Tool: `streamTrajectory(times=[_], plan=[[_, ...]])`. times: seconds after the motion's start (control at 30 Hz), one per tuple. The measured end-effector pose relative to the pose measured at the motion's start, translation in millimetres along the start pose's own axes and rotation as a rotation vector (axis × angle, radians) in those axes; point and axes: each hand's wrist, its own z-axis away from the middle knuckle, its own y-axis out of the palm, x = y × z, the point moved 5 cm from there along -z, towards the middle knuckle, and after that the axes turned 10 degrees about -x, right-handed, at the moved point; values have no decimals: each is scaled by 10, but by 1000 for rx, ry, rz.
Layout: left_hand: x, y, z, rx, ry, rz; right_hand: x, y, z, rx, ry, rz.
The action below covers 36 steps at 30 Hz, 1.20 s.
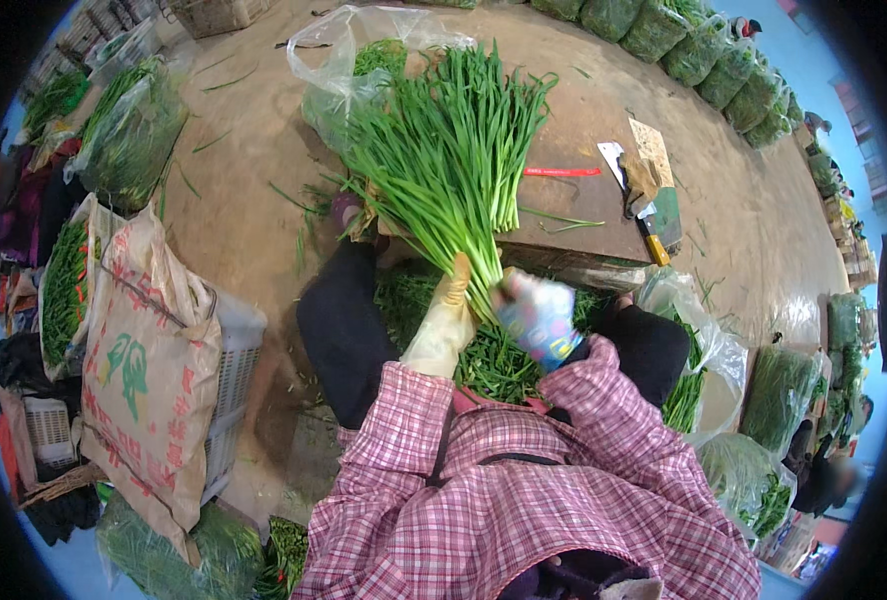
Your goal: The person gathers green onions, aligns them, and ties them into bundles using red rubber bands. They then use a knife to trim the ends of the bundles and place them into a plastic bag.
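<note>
My left hand (446, 318), in a cream and yellow glove, is closed around the lower stalks of a big bunch of garlic chives (454, 160). The long green leaves fan out away from me, over the front of a low wooden board (574, 225). At the right side of the stalks is my right hand (541, 318), wearing a blue patterned glove. Its fingers are curled in and blurred by motion; what they pinch is hidden. Loose green leaves (504, 365) lie in a heap beneath both hands, between my knees.
On the board lie a red strip (562, 172) and a knife with a yellow handle (654, 240). A clear plastic bag (339, 60) with greens stands behind the bunch. To my left, a printed sack (149, 380) hangs over white crates (234, 350). Bagged greens (699, 50) line the far right.
</note>
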Motion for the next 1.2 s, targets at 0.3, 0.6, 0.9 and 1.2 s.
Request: streamTrajectory(times=[0.3,0.6,0.9,1.2], plan=[[-164,36,352,-282,50,-94,-160,-150,-703,-59,164,-439],[-79,-258,410,-317,60,-103,200,972,-1891,214,-628,296],[-96,-282,412,-356,63,-63,134,1385,-1844,87,-980,552],[-68,-287,405,-306,23,-55,191,1003,-2179,166,-664,166]])
